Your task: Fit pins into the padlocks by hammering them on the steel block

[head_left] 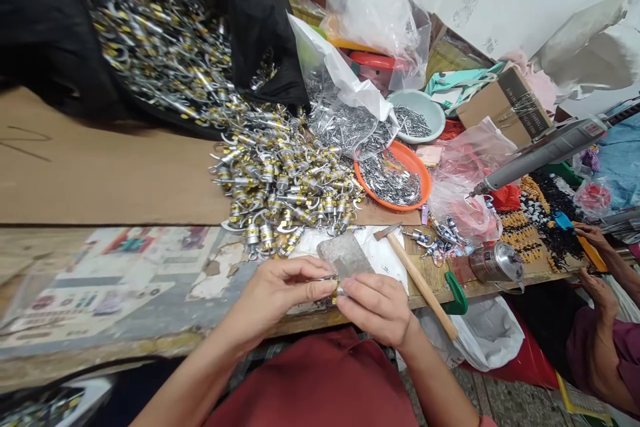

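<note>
My left hand [280, 290] and my right hand [380, 307] meet over the front edge of the bench, fingers closed in a pinch. Between them is a small silver-and-yellow metal fitting [337, 293], partly covered by the fingertips. A thin metal piece also shows at my left fingertips, too small to name. Just beyond the hands lies a flat grey metal block [345, 255] on a white cloth [387, 257]. To the right rests a hammer [420, 283], its wooden handle reaching past the edge. Behind spreads a heap of similar silver-and-yellow fittings [285, 180].
A black bag [265, 27] spills fittings at the back left. An orange bowl [425, 180] and a pale bowl [440, 117] hold small metal parts. A power screwdriver [545, 153] hangs at right, near a metal mug [495, 263]. Another person's hands [597, 287] are far right.
</note>
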Demonstrator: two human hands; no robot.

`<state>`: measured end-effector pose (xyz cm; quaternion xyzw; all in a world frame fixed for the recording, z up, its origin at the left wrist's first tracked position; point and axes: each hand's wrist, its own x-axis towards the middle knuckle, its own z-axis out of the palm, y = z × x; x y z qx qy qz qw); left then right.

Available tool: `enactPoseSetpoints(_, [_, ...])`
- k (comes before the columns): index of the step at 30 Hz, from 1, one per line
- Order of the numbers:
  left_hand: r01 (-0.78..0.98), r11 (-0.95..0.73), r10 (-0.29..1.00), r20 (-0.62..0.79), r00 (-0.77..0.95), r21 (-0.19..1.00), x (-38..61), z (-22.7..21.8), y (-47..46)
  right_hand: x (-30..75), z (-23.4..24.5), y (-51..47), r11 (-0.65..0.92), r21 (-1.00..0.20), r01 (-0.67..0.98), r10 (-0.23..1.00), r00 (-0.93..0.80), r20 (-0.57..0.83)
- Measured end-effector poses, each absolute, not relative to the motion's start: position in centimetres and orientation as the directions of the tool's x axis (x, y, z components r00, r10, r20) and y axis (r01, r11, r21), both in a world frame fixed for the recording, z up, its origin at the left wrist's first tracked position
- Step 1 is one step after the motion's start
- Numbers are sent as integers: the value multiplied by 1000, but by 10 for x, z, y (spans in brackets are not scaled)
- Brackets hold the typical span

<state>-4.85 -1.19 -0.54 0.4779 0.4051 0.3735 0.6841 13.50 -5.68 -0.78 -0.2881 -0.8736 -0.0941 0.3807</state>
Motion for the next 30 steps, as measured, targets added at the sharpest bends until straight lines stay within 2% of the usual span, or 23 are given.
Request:
enactPoseSetpoints(4, [-77,291,858,-225,461,953,-52,-2,-9,136,-7,-59,812,-27,583,425,-559,712])
enactPoseSetpoints(8, [-27,244,852,-202,482,969,-53,0,-11,138,-6,-61,810,-6,586,413,-563,716])
enactPoseSetpoints(15, [42,162,862,-162,481,986,-54,2,-13,138,-8,-66,786,13,618,414,-542,731])
enactPoseSetpoints(22, [25,113,899,-113,423,993,-52,-2,-16,137,-17,-66,785,-74,614,446,-479,757])
enactPoseSetpoints(27, [38,91,924,-99,369,995,-54,-3,-20,136,-17,-68,788,-48,614,440,-507,741])
enactPoseSetpoints(30, [51,69,916,-84,393,996,-56,0,-21,136,-15,-69,790,-22,612,430,-528,733])
